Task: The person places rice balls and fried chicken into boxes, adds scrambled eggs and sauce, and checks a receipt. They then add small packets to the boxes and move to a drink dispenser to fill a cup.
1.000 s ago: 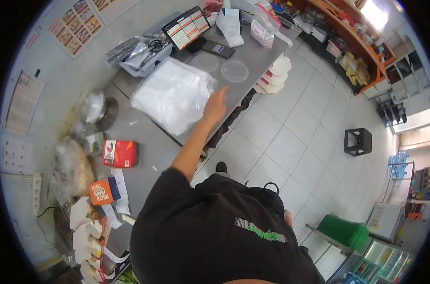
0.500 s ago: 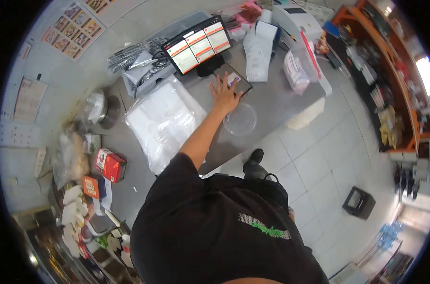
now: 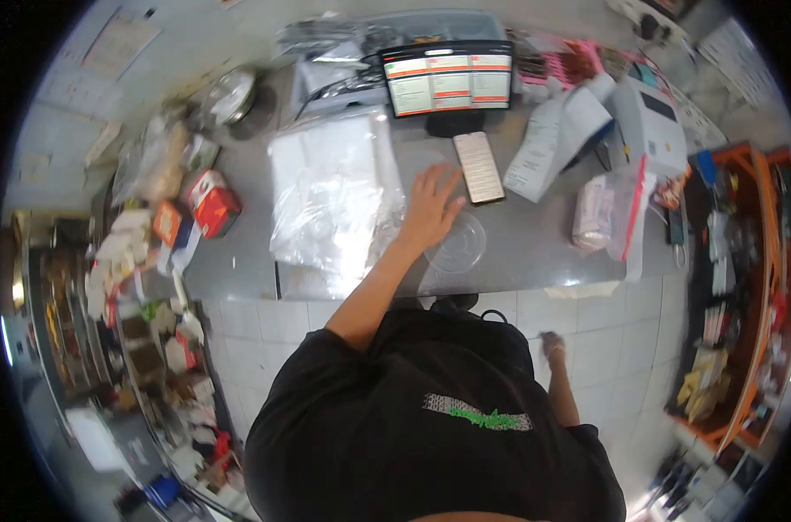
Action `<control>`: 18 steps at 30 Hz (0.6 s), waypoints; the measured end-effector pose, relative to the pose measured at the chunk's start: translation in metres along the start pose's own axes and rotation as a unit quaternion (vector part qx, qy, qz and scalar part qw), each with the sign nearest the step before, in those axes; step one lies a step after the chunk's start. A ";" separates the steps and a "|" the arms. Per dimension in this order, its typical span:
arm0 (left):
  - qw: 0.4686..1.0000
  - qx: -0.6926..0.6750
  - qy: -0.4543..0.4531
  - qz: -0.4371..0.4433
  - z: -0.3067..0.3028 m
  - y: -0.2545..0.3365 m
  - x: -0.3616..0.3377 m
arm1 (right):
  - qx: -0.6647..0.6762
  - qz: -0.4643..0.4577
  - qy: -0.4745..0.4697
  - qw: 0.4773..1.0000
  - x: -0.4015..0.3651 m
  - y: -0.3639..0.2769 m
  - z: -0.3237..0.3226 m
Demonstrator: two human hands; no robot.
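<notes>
My left hand (image 3: 430, 210) is over the grey table with its fingers apart, holding nothing. Just right of its fingertips lies a phone (image 3: 480, 170) with a light screen full of text lines. A clear round plastic lid (image 3: 458, 245) lies below the hand, close to the thumb. To the left is a stack of white sheets in clear plastic (image 3: 335, 187). Behind the phone stands a tablet (image 3: 449, 83) showing white and orange order panels. My right hand (image 3: 553, 346) hangs low beside my body; its fingers are too blurred to make out.
A long printed receipt (image 3: 543, 157) curls from beside a white printer (image 3: 648, 126). A zip bag (image 3: 597, 213) with a pale pack is at the right. Red boxes (image 3: 214, 207) and a metal bowl (image 3: 231, 97) stand at the left. An orange shelf (image 3: 748, 304) is on the right.
My left hand has come off the phone and shifted left of it. The phone's screen now shows a light text page. The view has turned, and my right hand shows more fully.
</notes>
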State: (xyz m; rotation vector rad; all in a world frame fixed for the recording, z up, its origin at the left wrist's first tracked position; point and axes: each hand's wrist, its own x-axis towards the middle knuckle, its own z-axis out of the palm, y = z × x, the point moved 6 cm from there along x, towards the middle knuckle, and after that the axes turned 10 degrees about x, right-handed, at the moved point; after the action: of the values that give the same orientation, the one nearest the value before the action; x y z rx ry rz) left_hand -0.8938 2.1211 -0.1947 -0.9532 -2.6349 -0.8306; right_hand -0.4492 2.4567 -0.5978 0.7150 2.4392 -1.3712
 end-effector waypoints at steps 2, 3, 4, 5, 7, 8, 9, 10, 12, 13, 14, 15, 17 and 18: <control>0.999 -0.048 -0.003 0.012 -0.021 0.004 -0.035 | -0.194 -0.059 -0.149 0.968 0.016 -0.048 0.023; 0.998 -0.060 -0.009 0.020 -0.030 0.008 -0.055 | -0.288 -0.015 -0.213 0.934 0.011 -0.141 0.017; 0.997 -0.068 -0.013 0.021 -0.026 0.005 -0.084 | -0.431 -0.115 -0.327 0.833 0.025 -0.107 0.049; 0.997 -0.077 -0.017 0.024 -0.024 -0.001 -0.115 | -0.425 -0.144 -0.341 0.826 0.032 -0.115 0.058; 0.994 -0.083 -0.064 0.007 -0.042 -0.002 -0.164 | -0.408 -0.191 -0.363 0.816 0.045 -0.142 0.072; 0.992 -0.091 -0.086 0.007 -0.051 -0.004 -0.182 | -0.404 -0.170 -0.370 0.819 0.050 -0.177 0.077; 0.993 -0.081 -0.067 -0.057 -0.066 -0.019 -0.197 | -0.400 -0.150 -0.377 0.822 0.054 -0.220 0.082; 0.989 -0.078 -0.045 -0.116 -0.082 -0.032 -0.218 | -0.369 -0.118 -0.358 0.849 0.052 -0.258 0.084; 0.981 -0.041 0.053 -0.181 -0.122 -0.060 -0.256 | -0.349 -0.099 -0.347 0.865 0.063 -0.271 0.098; 0.975 0.000 0.125 -0.184 -0.157 -0.077 -0.267 | -0.357 -0.146 -0.364 0.848 0.088 -0.237 0.123; 0.955 0.033 0.185 -0.229 -0.187 -0.091 -0.282 | -0.362 -0.207 -0.388 0.822 0.104 -0.211 0.151; 0.931 0.066 0.238 -0.268 -0.234 -0.096 -0.287 | -0.366 -0.287 -0.413 0.783 0.125 -0.177 0.188; 0.903 0.057 0.303 -0.298 -0.298 -0.113 -0.307 | -0.098 -0.016 -0.374 0.922 0.085 -0.291 0.187; 0.906 0.028 0.281 -0.314 -0.306 -0.126 -0.325 | -0.174 -0.135 -0.400 0.890 0.046 -0.385 0.200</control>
State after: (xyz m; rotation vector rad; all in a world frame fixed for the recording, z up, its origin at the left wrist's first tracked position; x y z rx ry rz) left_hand -0.7223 1.6964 -0.1228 0.1880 -2.3995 -0.9592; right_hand -0.6958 2.1324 -0.4432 -0.2616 2.0246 -0.9699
